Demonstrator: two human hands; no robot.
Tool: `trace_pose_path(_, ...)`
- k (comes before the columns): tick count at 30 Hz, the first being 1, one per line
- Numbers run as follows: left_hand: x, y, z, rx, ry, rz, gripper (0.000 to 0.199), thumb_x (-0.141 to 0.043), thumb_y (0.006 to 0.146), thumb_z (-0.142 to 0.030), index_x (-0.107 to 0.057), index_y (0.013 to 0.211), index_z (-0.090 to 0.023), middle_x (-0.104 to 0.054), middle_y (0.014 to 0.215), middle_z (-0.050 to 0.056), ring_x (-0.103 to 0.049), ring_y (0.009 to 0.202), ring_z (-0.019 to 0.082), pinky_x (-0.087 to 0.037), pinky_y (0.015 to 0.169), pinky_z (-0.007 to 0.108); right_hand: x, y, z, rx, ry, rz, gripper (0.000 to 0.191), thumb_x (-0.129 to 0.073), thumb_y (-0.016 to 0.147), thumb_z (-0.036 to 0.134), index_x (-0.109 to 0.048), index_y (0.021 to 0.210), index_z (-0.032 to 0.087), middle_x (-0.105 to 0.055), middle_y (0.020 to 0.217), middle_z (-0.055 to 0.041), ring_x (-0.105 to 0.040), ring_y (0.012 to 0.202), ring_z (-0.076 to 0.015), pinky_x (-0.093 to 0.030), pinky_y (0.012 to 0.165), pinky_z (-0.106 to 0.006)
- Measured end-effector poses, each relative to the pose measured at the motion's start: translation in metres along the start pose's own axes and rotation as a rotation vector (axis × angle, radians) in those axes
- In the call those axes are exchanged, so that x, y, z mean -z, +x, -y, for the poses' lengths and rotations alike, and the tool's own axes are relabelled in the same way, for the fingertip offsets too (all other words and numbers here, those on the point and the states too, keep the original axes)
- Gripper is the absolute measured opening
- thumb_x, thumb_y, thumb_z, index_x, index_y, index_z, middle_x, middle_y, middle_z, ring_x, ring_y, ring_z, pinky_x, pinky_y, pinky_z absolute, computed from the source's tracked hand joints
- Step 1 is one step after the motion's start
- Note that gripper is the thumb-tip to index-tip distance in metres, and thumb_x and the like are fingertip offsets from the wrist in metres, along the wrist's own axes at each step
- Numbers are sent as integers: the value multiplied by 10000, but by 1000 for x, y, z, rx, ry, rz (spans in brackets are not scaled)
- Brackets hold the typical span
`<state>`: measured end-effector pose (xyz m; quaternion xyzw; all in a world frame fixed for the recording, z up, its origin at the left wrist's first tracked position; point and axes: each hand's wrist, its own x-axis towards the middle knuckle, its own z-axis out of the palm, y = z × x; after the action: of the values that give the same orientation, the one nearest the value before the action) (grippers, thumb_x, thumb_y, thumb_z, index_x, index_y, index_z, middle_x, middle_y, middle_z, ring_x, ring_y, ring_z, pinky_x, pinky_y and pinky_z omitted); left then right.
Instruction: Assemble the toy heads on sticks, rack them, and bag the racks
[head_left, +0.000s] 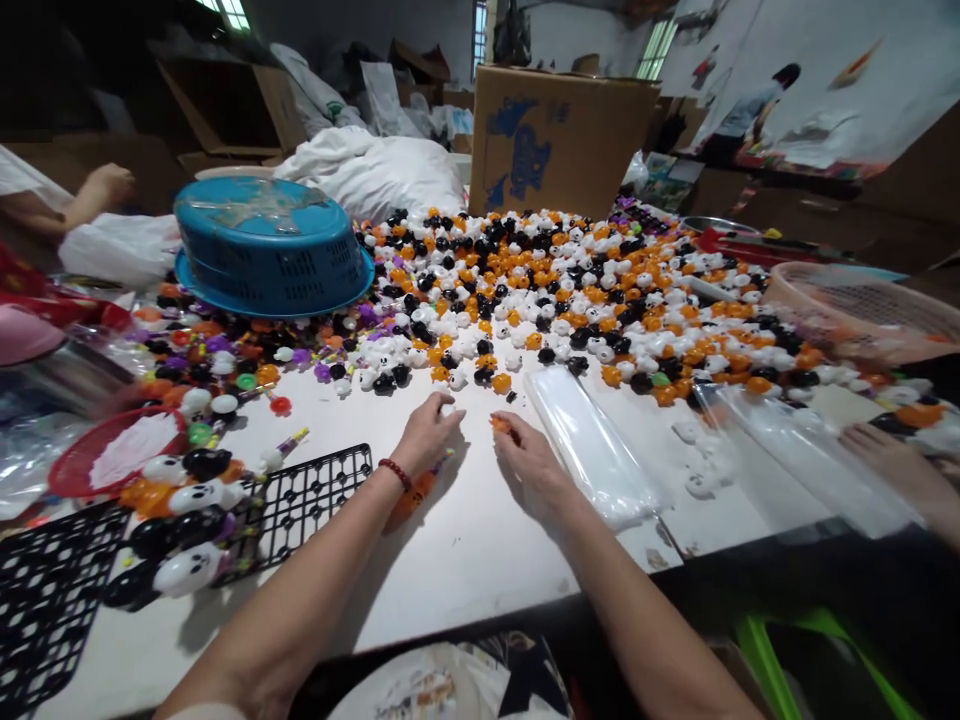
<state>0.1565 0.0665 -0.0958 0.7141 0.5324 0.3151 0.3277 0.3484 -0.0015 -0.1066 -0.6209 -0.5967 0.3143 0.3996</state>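
Observation:
Over the white table (450, 560), my left hand (431, 435) has its thumb and fingertips pressed close together around something small and whitish, too small to name. A red bead bracelet (396, 473) circles that wrist. Beneath the wrist lies an orange piece (411, 502), partly hidden by it. My right hand (529, 455) is curled with an orange piece (504, 425) between thumb and fingers. The two hands are a short gap apart. Just beyond them spreads a large pile of orange, black and white pieces (525, 270). A stack of clear plastic bags (592, 445) lies right of my right hand.
An upturned blue basket (270, 245) stands at the back left. Black grids (307, 505) hold lined-up pieces near a red bowl (112, 450). A cardboard box (555, 140) is behind the pile. Another person's hand (892, 460) reaches in at right beside a plastic bag (810, 450).

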Motion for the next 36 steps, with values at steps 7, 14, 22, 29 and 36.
trace_pose_path(7, 12, -60, -39, 179, -621, 113, 492, -417, 926, -649, -606, 957, -197, -639, 779, 21, -485, 601, 123, -353, 536, 236, 4, -43, 36, 4, 388, 164, 387, -627, 892, 444, -666, 1196, 208, -691, 1082, -76, -630, 826, -154, -537, 758, -311)
trace_pose_path(14, 14, -87, -43, 117, -485, 130, 441, -393, 961, -606, -550, 866, -205, -538, 700, -24, -458, 575, 112, -379, 557, 241, 7, -61, 51, 44, 474, 254, 315, -679, 878, 389, -678, 1153, 235, -697, 1119, -64, -646, 976, -188, -537, 862, -351)
trace_pose_path(22, 9, -93, -44, 61, -427, 146, 425, -343, 1002, -556, -545, 865, -208, -548, 694, -28, -482, 618, 119, -386, 623, 261, 11, -70, 54, 66, 330, 183, 295, -699, 871, 343, -672, 1142, 229, -701, 1071, -50, -640, 889, -166, -534, 828, -335)
trace_pose_path(29, 8, -97, -46, 28, -234, 129, 442, -303, 1004, -567, -516, 838, -217, -503, 659, -35, -472, 616, 134, -357, 638, 292, 23, -73, 64, 193, 198, 237, 206, -676, 893, 290, -715, 1089, 240, -710, 1010, -40, -648, 882, -161, -514, 793, -318)
trace_pose_path(36, 7, -101, -44, -144, -17, 174, 375, -249, 1028, -474, -461, 836, -231, -491, 714, -20, -484, 627, 146, -349, 647, 302, 30, -73, 64, 220, 112, 330, 162, -659, 875, 195, -740, 1010, 233, -693, 938, -39, -635, 861, -153, -485, 757, -297)
